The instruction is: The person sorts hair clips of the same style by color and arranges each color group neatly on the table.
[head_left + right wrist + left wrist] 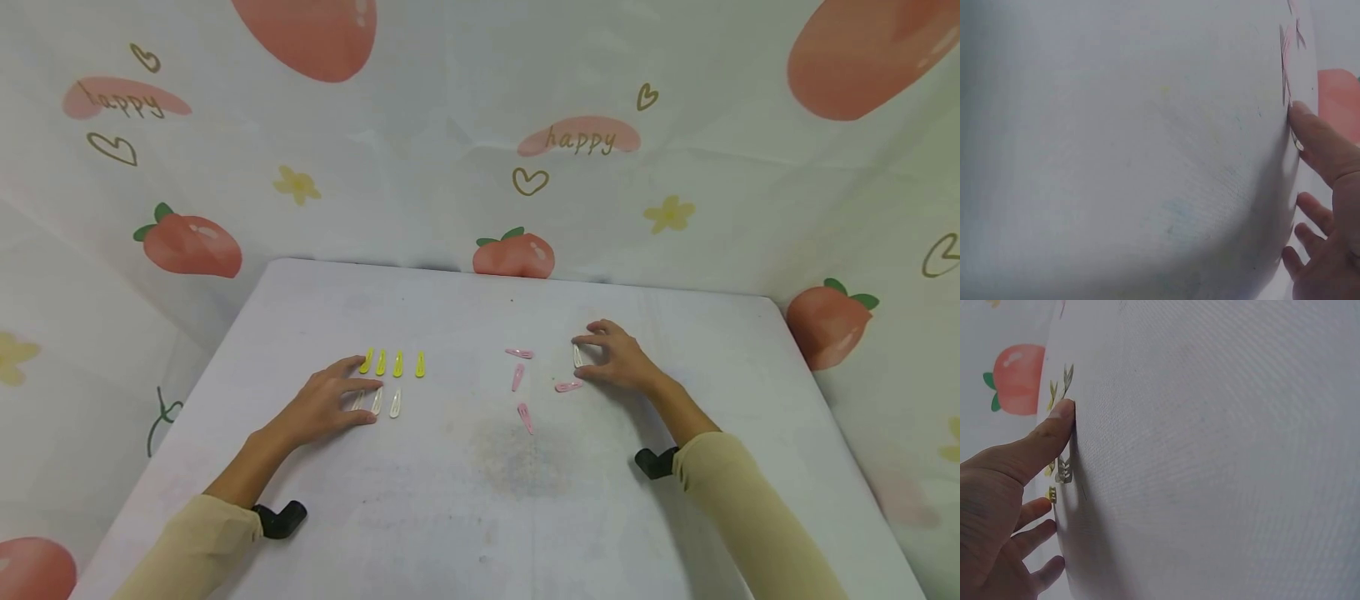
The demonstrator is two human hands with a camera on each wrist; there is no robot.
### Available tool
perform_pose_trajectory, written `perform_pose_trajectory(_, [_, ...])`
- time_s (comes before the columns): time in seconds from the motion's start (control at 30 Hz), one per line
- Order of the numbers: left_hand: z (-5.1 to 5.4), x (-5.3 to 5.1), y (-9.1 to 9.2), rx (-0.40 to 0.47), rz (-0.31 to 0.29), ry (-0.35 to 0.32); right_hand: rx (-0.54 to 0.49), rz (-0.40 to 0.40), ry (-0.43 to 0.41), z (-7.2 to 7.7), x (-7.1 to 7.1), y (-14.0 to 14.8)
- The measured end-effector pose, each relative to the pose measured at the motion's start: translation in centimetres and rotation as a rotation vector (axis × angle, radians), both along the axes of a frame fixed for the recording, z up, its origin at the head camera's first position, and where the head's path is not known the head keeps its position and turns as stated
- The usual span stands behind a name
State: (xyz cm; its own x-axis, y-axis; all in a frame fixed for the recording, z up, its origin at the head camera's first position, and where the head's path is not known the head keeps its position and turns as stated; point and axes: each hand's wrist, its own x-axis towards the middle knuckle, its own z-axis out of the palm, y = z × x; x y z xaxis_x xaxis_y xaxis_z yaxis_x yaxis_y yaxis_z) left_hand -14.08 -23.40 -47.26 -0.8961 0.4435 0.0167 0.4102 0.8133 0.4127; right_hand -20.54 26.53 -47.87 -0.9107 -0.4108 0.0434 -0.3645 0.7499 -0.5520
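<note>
- A peach-print backdrop [442,100] is filling the upper frame, its largest peaches being cropped by the top edge.
- A white-covered table [450,517] is spreading below, its near edge running out of frame.
- Tan sleeves [750,508] are entering at lower left and lower right, cut off at the bottom.
- The left hand [326,404], left of centre, is bracketing the middle of three white clips [395,403] with thumb and index finger, covering parts of two; I cannot tell whether it is gripping.
- The right hand [618,358], right of centre, is pinching a lone white clip [577,356], which its thumb is mostly hiding in the right wrist view.
- Four yellow clips [398,364] are forming a row above the three white ones.
- Four pink clips [518,377] are lying scattered right of centre.
</note>
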Motion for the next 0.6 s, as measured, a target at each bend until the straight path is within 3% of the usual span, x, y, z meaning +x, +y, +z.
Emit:
perform_pose_trajectory(0.3, [0.0, 0.0, 0.0, 0.003, 0.002, -0.007, -0.005, -0.061, -0.050, 0.4, 0.2, -1.0])
perform_pose_trajectory(0.6, [0.0, 0.0, 0.0, 0.005, -0.005, -0.004, -0.050, -0.038, -0.046, 2.0, 0.9, -5.8])
